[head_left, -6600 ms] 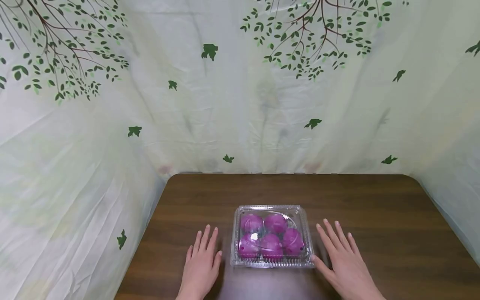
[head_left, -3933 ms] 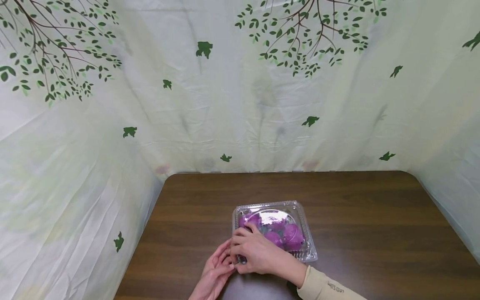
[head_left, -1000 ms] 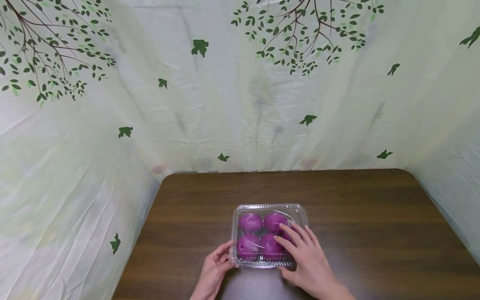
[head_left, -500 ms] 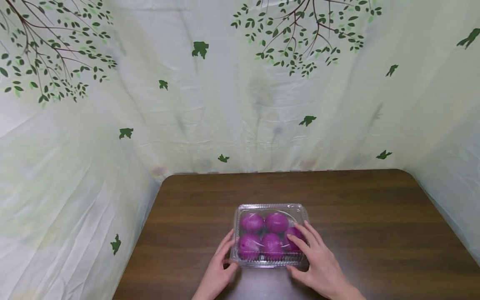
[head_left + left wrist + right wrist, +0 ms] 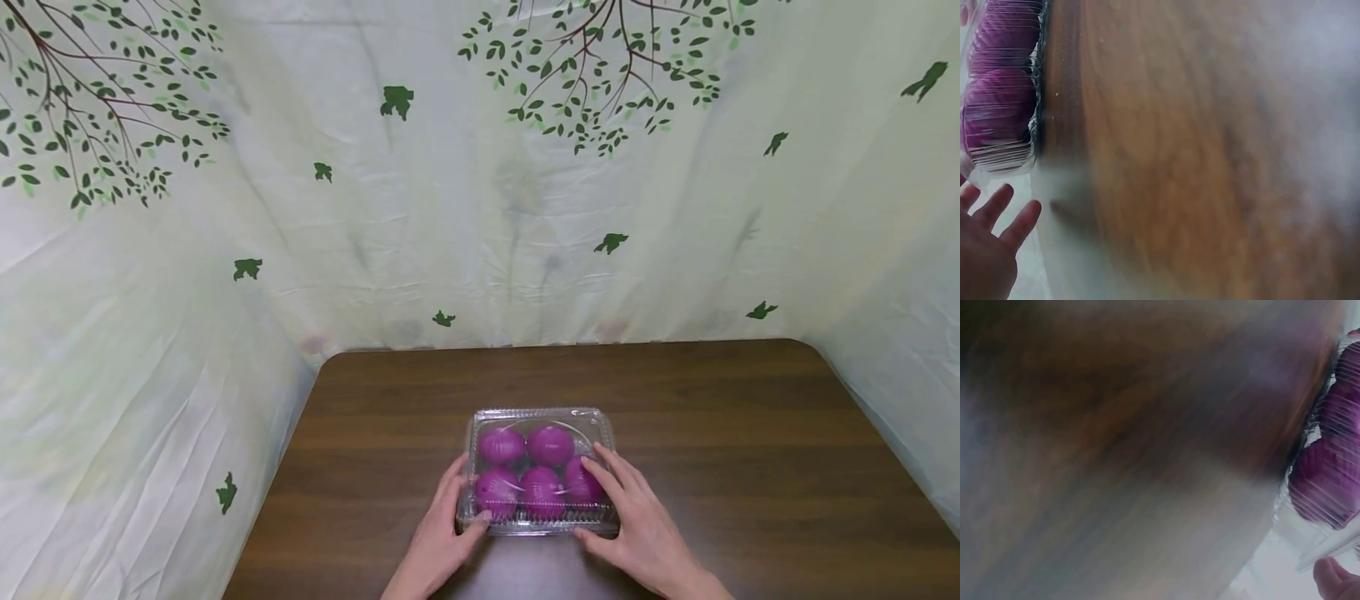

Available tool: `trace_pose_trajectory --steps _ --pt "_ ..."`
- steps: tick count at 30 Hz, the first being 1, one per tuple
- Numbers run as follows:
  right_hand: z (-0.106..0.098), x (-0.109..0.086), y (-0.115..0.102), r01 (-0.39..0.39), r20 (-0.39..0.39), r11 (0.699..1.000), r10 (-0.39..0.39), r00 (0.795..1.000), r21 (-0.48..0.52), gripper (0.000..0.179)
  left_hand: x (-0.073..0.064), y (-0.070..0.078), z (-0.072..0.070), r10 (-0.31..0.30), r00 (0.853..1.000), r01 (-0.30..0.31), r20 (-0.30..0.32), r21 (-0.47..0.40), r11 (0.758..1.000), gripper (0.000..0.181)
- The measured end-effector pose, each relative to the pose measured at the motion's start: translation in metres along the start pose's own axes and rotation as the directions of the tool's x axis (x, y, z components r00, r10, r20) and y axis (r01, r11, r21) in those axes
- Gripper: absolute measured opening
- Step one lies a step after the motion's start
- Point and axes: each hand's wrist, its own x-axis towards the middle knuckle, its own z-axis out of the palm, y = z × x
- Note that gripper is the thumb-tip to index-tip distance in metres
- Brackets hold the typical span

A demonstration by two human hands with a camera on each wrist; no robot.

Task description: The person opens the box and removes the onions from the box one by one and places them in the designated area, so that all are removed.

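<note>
The clear plastic box [image 5: 537, 413] sits on the bench near the person, its rim about square to the bench's far edge. Five purple balls [image 5: 498, 493] show inside, with a gap at one o'clock; the lid [image 5: 590, 431] looks down, though whether it is latched cannot be told.

At the box's seven-to-nine o'clock side is the left grip [image 5: 437, 537], spread wide, fingers along the edge. Its thumb has just come over the near corner, where half a second ago it lay lower, beside that corner. The right grip [image 5: 639, 535], also spread, has drawn back from across the balls to the three-to-five o'clock side, uncovering more of the rightmost ball. Neither is curled tight around the box, and how firmly they press cannot be told. Bracketed like this, the box seems steadied by both.

Beyond, the wooden bench [image 5: 712, 442] meets a leaf-printed cloth [image 5: 487, 208] at twelve o'clock.
</note>
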Motion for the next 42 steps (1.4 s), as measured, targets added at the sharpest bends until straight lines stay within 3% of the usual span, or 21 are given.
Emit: trace_pose_trajectory --steps 1,6,9,19,24,34,42 --pt "0.000 0.000 0.000 -0.002 -0.002 1.000 0.002 1.000 0.004 0.092 0.001 -0.001 0.001 0.020 1.000 -0.019 -0.006 0.036 0.999 0.052" --pt "0.000 0.000 0.000 -0.005 0.013 1.000 0.005 1.000 0.005 0.092 0.004 -0.004 0.007 0.095 0.995 -0.090 -0.015 0.205 0.975 0.080" --pt "0.000 0.000 0.001 0.003 0.014 1.000 -0.003 1.000 -0.003 0.092 0.006 -0.003 0.008 0.104 0.995 -0.100 -0.002 0.255 0.962 0.088" --pt "0.000 0.000 0.004 0.029 0.022 1.000 -0.028 0.999 -0.006 0.090 0.012 0.005 0.005 0.082 0.993 -0.101 0.085 0.244 0.964 0.095" --pt "0.000 0.000 0.002 0.035 -0.009 0.999 -0.035 0.999 0.004 0.089 0.018 0.006 0.001 0.063 0.992 -0.085 0.105 0.211 0.974 0.098" --pt "0.000 -0.001 0.000 0.090 -0.069 0.996 -0.090 0.994 -0.004 0.083 0.018 0.006 0.002 0.064 0.993 -0.084 0.102 0.201 0.976 0.101" --pt "-0.001 0.000 0.002 0.160 -0.126 0.987 -0.160 0.979 -0.011 0.064 0.017 0.006 0.004 0.087 0.993 -0.102 0.076 0.228 0.968 0.104"
